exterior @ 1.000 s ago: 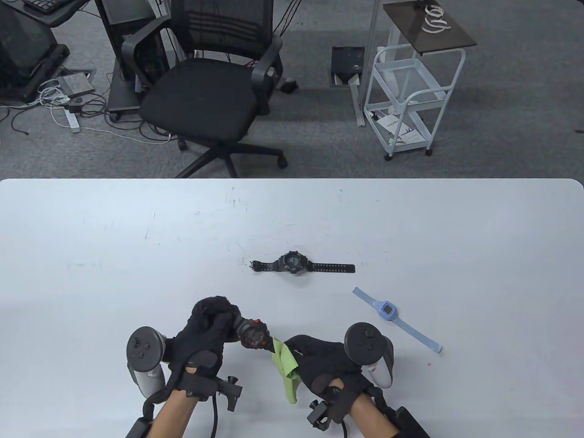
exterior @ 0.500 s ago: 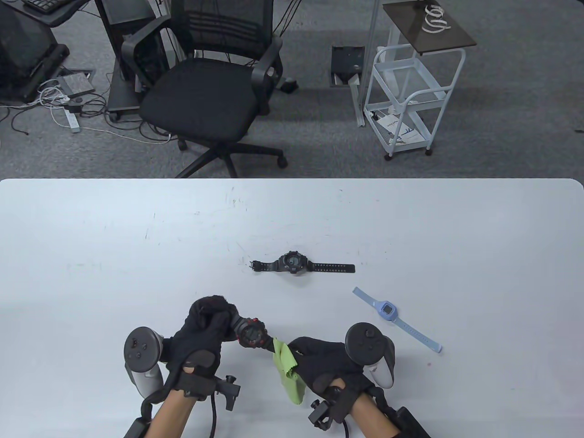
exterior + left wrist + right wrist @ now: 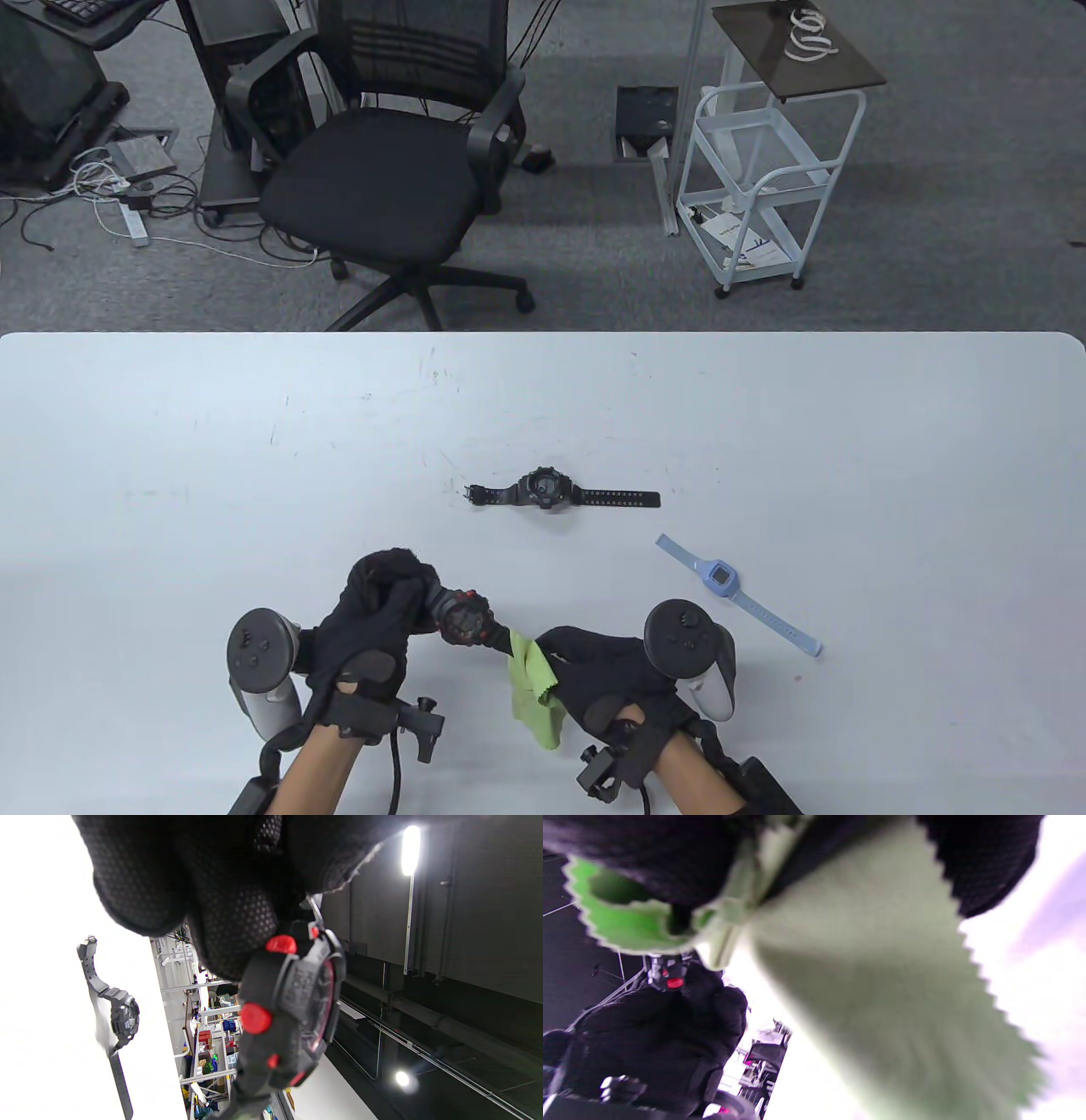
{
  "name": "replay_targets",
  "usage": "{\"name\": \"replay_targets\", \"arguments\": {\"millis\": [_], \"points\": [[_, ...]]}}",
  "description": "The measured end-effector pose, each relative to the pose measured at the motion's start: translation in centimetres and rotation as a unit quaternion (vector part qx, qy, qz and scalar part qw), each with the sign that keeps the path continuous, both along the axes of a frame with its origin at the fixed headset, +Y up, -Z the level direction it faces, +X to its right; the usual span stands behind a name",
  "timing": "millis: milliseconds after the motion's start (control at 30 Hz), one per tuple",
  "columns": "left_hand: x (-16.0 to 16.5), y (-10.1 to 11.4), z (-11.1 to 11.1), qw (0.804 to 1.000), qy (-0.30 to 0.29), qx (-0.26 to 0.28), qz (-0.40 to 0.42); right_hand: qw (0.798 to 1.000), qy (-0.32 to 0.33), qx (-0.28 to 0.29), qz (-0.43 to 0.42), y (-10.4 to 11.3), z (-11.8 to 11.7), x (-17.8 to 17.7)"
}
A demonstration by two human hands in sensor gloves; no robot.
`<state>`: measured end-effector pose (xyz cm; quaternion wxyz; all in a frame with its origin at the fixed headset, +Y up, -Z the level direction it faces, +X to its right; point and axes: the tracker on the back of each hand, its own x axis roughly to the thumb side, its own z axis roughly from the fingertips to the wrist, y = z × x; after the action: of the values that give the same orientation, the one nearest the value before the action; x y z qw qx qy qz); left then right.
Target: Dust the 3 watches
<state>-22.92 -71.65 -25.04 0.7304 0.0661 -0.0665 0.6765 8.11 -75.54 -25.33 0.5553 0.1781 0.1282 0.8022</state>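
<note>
1. The left hand (image 3: 377, 624) sits near the table's (image 3: 170, 509) front edge, fingers curled tightly around the strap of a black-and-red digital watch (image 3: 462, 617), which it holds up off the surface with the case sticking out at its 3 o'clock side.
2. In the left wrist view the same watch (image 3: 292, 1010) shows red side buttons and a red-ringed face, and the gloved fingers (image 3: 220, 899) wrap the band just above the case.
3. The right hand (image 3: 615, 675) is at 3 o'clock of the left hand, fingers closed on a green microfibre cloth (image 3: 534, 692); the cloth's upper corner touches the lower strap of the held watch.
4. In the right wrist view the cloth (image 3: 882, 984) hangs bunched from the pinching fingers, its zigzag-cut edge visible.
5. A black digital watch (image 3: 547, 491) lies flat with its strap stretched out, at 12 o'clock from the hands, well apart from them.
6. A light-blue watch (image 3: 721, 577) lies flat and diagonal at 4 o'clock of the black one, near the right hand's tracker (image 3: 689, 658).
</note>
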Motion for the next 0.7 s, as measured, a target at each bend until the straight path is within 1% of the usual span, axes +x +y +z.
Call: {"name": "replay_targets", "arguments": {"millis": [100,233,367,400,500,700], "points": [[-0.03,0.01,-0.01,1.0,0.001,0.001,-0.002,1.0,0.004,-0.003,0.004,-0.06,-0.02,0.0],[-0.16,0.07,-0.01,1.0,0.005,0.0,0.002,0.999,-0.021,0.01,0.023,0.07,-0.02,0.34],[-0.14,0.06,0.01,1.0,0.004,-0.001,0.003,1.0,-0.007,0.008,0.016,0.04,-0.06,0.26],[-0.15,0.09,0.01,1.0,0.004,0.0,0.003,1.0,0.006,0.0,0.009,-0.03,-0.12,0.21],[-0.23,0.11,-0.01,1.0,0.005,0.001,0.002,1.0,0.007,-0.005,0.011,-0.05,-0.17,0.24],[-0.27,0.14,0.01,1.0,0.007,0.001,0.003,1.0,-0.009,0.005,0.027,0.04,-0.17,0.45]]}}
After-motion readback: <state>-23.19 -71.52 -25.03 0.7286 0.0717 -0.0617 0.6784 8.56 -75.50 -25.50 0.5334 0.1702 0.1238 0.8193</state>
